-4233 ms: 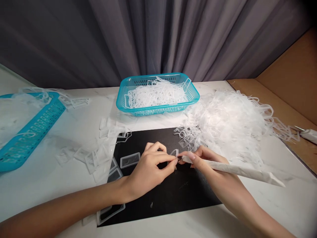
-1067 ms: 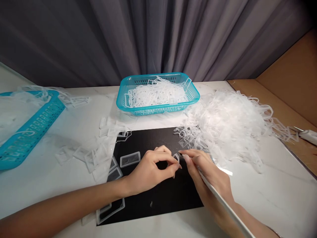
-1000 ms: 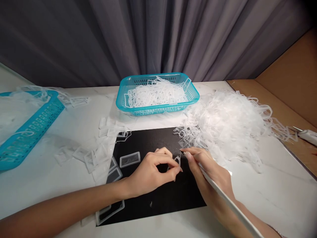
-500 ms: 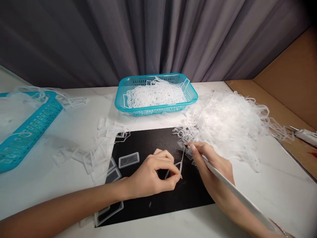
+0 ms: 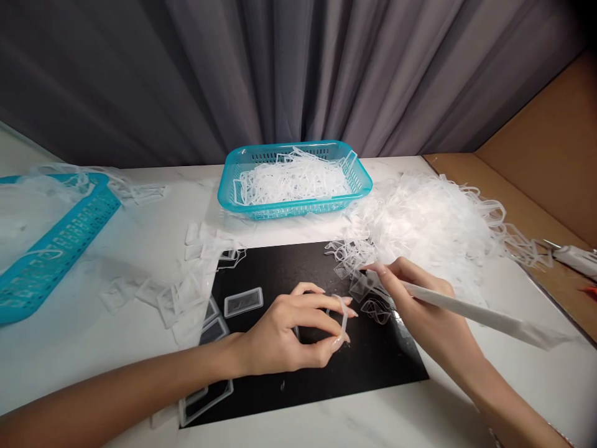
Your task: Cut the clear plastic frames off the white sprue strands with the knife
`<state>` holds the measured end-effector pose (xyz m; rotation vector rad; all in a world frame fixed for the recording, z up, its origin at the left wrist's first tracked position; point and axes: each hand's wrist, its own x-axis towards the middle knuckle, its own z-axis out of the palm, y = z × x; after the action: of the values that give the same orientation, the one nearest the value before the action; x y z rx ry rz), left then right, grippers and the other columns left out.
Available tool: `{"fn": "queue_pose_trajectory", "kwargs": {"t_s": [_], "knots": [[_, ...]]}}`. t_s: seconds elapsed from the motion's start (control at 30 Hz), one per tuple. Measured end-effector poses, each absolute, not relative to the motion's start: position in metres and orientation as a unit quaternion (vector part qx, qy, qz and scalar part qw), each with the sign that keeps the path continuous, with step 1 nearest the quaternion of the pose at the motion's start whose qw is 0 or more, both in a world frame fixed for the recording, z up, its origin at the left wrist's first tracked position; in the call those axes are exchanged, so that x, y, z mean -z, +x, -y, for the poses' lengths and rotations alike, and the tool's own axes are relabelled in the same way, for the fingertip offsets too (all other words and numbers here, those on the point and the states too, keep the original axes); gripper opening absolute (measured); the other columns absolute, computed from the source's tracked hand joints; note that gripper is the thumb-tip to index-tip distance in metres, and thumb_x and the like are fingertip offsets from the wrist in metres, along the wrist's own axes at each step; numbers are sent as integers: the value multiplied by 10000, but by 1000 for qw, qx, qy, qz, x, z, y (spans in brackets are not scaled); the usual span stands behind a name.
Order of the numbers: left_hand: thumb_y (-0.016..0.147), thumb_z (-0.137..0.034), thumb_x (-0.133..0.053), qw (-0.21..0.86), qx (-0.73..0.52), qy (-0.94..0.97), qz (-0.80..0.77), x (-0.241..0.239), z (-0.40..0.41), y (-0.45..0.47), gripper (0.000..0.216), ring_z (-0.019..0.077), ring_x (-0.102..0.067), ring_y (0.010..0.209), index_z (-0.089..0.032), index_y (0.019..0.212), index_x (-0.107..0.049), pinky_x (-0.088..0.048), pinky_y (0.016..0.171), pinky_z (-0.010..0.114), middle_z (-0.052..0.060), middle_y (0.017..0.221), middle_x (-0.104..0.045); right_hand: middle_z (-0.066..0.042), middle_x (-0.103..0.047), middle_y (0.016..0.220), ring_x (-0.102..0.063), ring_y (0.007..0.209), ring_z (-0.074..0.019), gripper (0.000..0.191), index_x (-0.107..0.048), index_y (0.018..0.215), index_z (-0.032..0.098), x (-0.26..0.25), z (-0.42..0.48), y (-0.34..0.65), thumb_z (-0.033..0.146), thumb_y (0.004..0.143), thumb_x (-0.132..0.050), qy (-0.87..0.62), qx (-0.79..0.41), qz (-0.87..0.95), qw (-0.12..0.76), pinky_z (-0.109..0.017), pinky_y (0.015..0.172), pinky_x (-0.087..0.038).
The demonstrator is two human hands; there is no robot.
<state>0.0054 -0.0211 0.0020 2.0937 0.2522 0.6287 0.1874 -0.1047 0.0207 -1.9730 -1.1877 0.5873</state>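
Note:
My left hand [image 5: 291, 326] is over the black mat [image 5: 317, 398], its thumb and fingers closed on a thin translucent plastic frame [image 5: 345, 318]. In my right hand [image 5: 420, 305] is a long white pen-like tool [image 5: 489, 320], its dark tip pointing left above the mat's right part. The tool's exact kind cannot be made out. Beneath and beside that hand lie clear plastic scraps [image 5: 377, 309]. A rectangular translucent piece [image 5: 243, 302] rests flat on the mat, left of my left hand.
A blue basket [image 5: 293, 210] of thin white frames stands behind the mat. Another blue basket [image 5: 60, 249] is at the left. A large heap of translucent strips [image 5: 429, 218] covers the right side. Loose frames [image 5: 172, 298] lie left of the mat. A white-handled tool [image 5: 576, 258] lies far right.
My left fingers have spread, and the frame now stands upright against their tips. My right hand has moved right and away from it, with the tool's handle swung up toward the right.

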Motion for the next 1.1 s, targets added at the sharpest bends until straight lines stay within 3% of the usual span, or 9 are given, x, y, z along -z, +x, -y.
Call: {"fn": "queue_pose_trajectory", "kwargs": {"t_s": [0.1, 0.2, 0.37, 0.53, 0.63, 0.8, 0.93, 1.1], "knots": [[742, -71, -608, 458, -261, 843, -105, -2, 21, 5, 119, 251, -641, 1009, -164, 757, -681, -393, 921, 384, 134, 1055, -692, -19, -675, 797, -611, 759, -183, 321, -549, 635, 225, -28, 107, 188, 459, 849, -497, -759, -271, 436, 400, -254, 571, -427], [743, -66, -611, 465, -262, 838, -108, -1, 22, 3, 119, 263, -617, 1053, -156, 777, -681, -387, 946, 403, 153, 1126, -656, -8, -698, 1004, -610, 997, -215, 282, -607, 667, 236, -33, 110, 189, 443, 840, -524, -741, -294, 428, 426, -263, 741, -461], [763, -74, -594, 481, -264, 829, -105, -1, 21, 2, 121, 265, -594, 1090, -156, 797, -676, -379, 967, 416, 160, 1151, -639, -16, -706, 923, -621, 941, -228, 241, -661, 751, 241, -35, 111, 191, 436, 829, -544, -750, -289, 417, 424, -275, 687, -462], [735, -79, -614, 475, -285, 830, -71, 0, 19, 2, 100, 288, -554, 1140, -147, 793, -658, -357, 989, 416, 181, 1200, -600, -9, -684, 763, -606, 803, -203, 327, -605, 649, 222, -37, 110, 190, 484, 827, -528, -768, -293, 396, 409, -251, 558, -416], [715, -84, -635, 476, -291, 828, -57, 0, 19, 2, 74, 299, -539, 1155, -152, 744, -642, -338, 1004, 418, 179, 1226, -577, -5, -680, 767, -609, 841, -201, 306, -615, 667, 228, -36, 111, 188, 484, 818, -544, -753, -307, 384, 437, -245, 598, -438], [712, -100, -645, 480, -284, 829, -45, -2, 18, 0, 65, 321, -530, 1154, -160, 690, -639, -344, 997, 431, 167, 1255, -543, 15, -680, 975, -615, 958, -165, 252, -601, 633, 222, -33, 114, 184, 361, 841, -570, -640, -357, 443, 516, -241, 797, -464], [719, -95, -642, 481, -280, 830, -40, -3, 17, -1, 59, 331, -500, 1179, -146, 689, -649, -326, 1012, 438, 178, 1284, -503, 23, -677, 915, -625, 902, -145, 243, -578, 604, 217, -31, 118, 186, 271, 842, -580, -586, -350, 507, 527, -235, 770, -472], [714, -103, -630, 462, -274, 843, -33, -3, 17, -2, 60, 333, -475, 1202, -144, 681, -659, -293, 1036, 440, 178, 1314, -473, -14, -723, 874, -659, 879, -184, 242, -604, 620, 221, -32, 119, 183, 359, 819, -601, -595, -457, 455, 480, -275, 733, -522]]}}
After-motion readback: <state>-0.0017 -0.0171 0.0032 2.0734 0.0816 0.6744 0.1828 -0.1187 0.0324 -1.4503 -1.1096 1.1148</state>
